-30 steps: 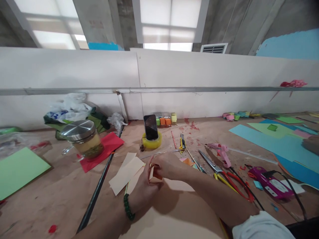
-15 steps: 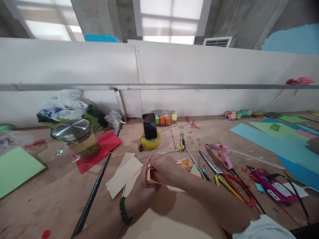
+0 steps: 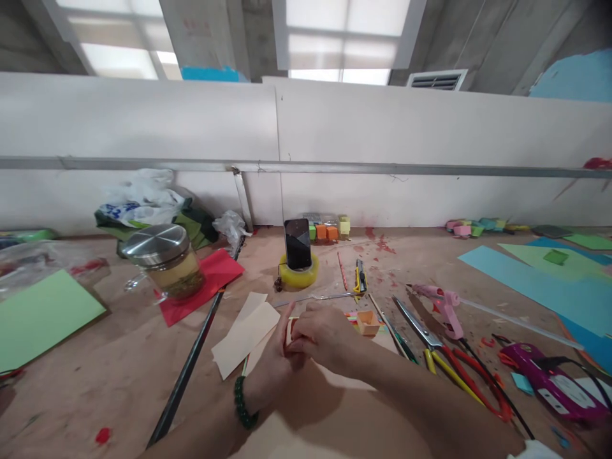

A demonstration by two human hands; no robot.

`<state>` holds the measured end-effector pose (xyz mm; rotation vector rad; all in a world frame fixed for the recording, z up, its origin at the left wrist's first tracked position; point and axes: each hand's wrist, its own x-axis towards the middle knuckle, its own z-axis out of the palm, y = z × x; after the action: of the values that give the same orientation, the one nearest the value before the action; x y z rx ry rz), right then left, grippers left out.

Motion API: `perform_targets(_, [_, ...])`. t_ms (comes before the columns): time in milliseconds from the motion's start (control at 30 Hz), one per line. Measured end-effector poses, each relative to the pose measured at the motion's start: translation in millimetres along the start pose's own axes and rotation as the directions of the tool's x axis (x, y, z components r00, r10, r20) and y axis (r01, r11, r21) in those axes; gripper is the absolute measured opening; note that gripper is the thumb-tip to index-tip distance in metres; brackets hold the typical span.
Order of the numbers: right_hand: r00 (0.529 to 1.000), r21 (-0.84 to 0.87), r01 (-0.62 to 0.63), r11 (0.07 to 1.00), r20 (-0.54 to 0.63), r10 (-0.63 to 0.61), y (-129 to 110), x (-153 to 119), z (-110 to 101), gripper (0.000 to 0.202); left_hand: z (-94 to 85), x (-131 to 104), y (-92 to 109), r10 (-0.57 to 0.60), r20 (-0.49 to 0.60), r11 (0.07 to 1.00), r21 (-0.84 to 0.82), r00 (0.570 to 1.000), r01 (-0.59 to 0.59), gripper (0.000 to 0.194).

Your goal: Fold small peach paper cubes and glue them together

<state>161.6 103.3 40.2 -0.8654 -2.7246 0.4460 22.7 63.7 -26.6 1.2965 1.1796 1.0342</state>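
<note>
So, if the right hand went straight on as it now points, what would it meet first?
Probably the folded paper piece in the left hand, then that hand itself; the overlap makes depth unclear.

"Where could the right grip (image 3: 325,336) pass forward?"
"Between the glass cup (image 3: 165,253) and the phone (image 3: 297,244), over the table (image 3: 261,271)."
"And to the right?"
"The scissors (image 3: 430,336) and the glue gun (image 3: 448,305) obstruct there."
</note>
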Motion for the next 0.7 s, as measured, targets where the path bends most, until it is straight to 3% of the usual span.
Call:
perform_targets(267, [0.993, -0.035, 0.109, 0.993, 0.042, -0.108, 6, 2, 2, 0.014, -1.2, 2, -9, 0.019, -0.075, 0.999, -0.029, 0.997, -0.021, 0.093])
perform_targets(333, [0.983, -0.052, 0.182, 0.982, 0.027, -0.181, 6, 1, -2, 0.014, -3.0, 2, -7, 0.038, -0.060, 0.993, -0.109, 0.997, -0.044, 0.092])
perform_targets(400, [0.974, -0.047, 0.225, 0.973, 0.015, -0.225, 9, 0, -8, 0.015, -5.4, 2, -2, 0.044, 0.025, 0.963, -0.266, 0.999, -0.036, 0.090])
perform_targets(533, [0.980, -0.005, 0.192, 0.981, 0.060, -0.191, 16, -4, -24, 0.018, -9.2, 3, 11, 0.059, 0.199, 0.882, -0.470, 0.978, 0.043, 0.072])
perform_targets(700, [0.983, -0.014, 0.099, 0.995, 0.160, -0.096, 17, -6, -37, 0.016, -8.3, 7, 10, 0.059, 0.170, 0.932, -0.362, 0.984, 0.007, 0.052])
